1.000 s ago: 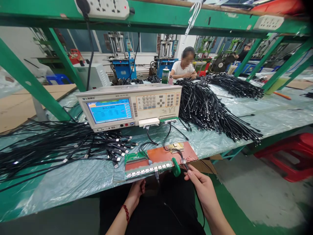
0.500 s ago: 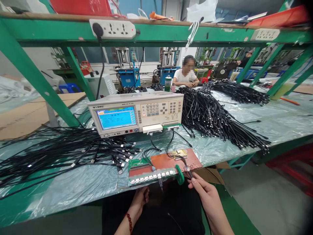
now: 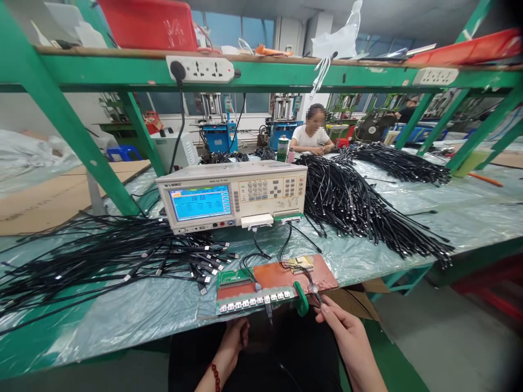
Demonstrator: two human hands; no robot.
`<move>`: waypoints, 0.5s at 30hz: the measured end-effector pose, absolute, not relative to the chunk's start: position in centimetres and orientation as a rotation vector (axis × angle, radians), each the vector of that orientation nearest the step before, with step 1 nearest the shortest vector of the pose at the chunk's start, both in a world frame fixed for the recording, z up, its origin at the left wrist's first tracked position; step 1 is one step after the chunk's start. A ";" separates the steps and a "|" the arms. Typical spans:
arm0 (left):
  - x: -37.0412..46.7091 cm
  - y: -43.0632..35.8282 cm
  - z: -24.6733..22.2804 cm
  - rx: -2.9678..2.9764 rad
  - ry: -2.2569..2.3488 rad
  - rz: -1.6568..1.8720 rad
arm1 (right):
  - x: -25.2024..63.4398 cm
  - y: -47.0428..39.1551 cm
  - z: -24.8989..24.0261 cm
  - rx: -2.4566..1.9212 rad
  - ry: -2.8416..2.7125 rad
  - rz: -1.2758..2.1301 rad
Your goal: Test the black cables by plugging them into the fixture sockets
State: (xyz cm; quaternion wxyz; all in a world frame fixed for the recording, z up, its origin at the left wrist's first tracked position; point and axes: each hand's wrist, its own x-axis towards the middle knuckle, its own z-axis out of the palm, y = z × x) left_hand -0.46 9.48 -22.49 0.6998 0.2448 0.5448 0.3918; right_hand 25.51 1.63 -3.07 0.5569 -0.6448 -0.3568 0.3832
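My right hand [image 3: 343,329] pinches a cable plug [image 3: 317,295] between thumb and fingers, at the right end of the test board [image 3: 286,275]. The plug meets the clear-coated connector at the board's edge. A black cable hangs below this hand. My left hand [image 3: 236,338], with a red bead bracelet on its wrist, is curled closed below the table edge; what it holds, if anything, is hidden. A USB plug [image 3: 268,308] sits in the row of white sockets along the board's front. A green clip-like piece [image 3: 301,299] stands between that row and my right hand.
Behind the board stands a bench tester [image 3: 232,196] with a lit blue screen, wired to the board. Loose black USB cables [image 3: 163,256] lie left, and a large cable heap [image 3: 359,207] lies right. A green shelf frame [image 3: 286,79] crosses above. Across the table sits a person [image 3: 312,133].
The large characters on the tester's screen have changed. The view has tilted up slightly, so everything sits a little lower. Both hands keep nearly the same pose.
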 end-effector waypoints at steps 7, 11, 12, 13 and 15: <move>-0.6 9.7 -22.6 0.529 1.230 0.904 | 25.3 1.0 -2.7 -1.485 -0.857 0.935; -0.7 9.7 -23.3 0.494 1.255 0.923 | 24.3 -0.8 -3.2 -1.472 -1.077 0.964; -0.6 9.7 -23.4 0.485 1.262 0.928 | 23.9 -1.2 -3.4 -1.477 -1.157 0.941; -0.5 9.7 -23.6 0.477 1.272 0.930 | 23.5 -1.5 -3.6 -1.487 -1.229 0.895; -0.2 9.9 -23.6 0.464 1.303 0.916 | 22.7 -1.8 -4.1 -1.516 -1.311 0.733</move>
